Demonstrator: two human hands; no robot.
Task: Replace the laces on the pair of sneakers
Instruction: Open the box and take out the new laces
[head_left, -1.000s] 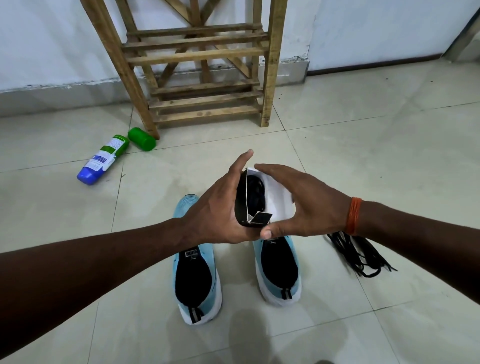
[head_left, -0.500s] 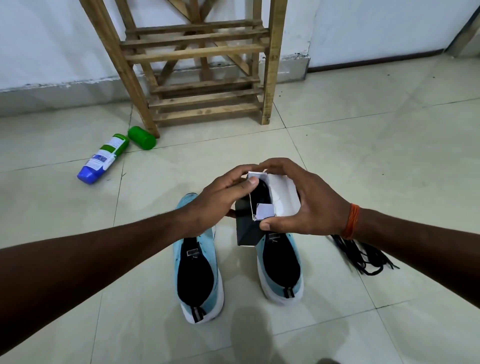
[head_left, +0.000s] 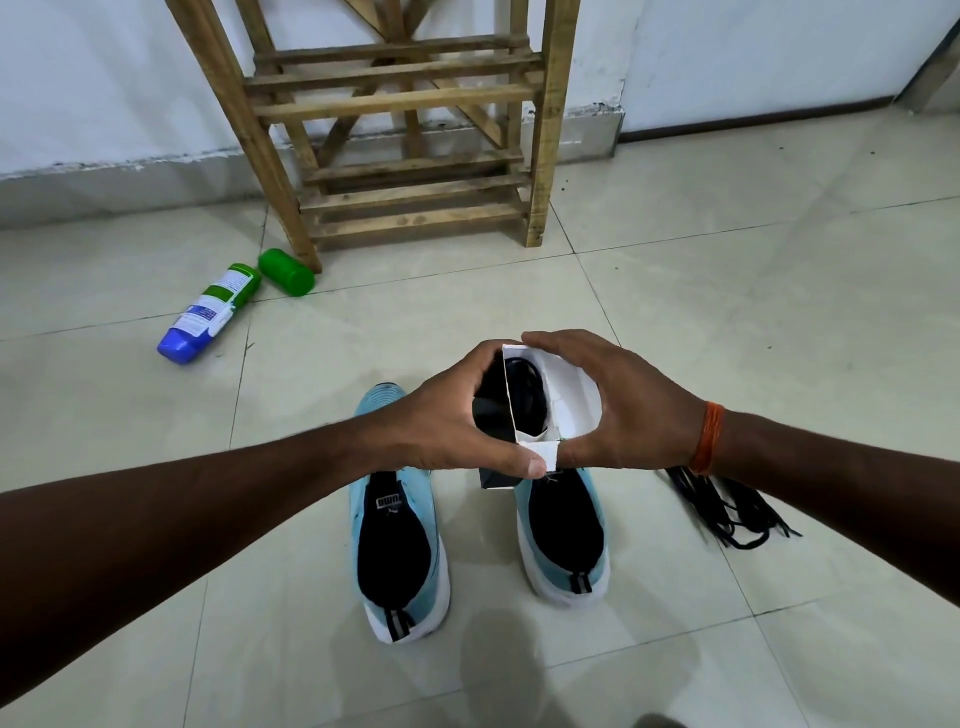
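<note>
Glossy tiled floor (head_left: 727, 322); rough wooden rack (head_left: 410, 104); matt cardboard box (head_left: 569, 400); knit cloth sneakers (head_left: 400, 540); shiny plastic bottle (head_left: 208, 314).

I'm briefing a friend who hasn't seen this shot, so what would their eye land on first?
First, the hands at centre: the left hand and right hand both grip a small open box with black laces inside. Below it on the tiled floor stands a pair of light-blue sneakers, with a loose heap of dark laces to their right. Farther back, a bottle lies on its side left of a wooden rack.
</note>
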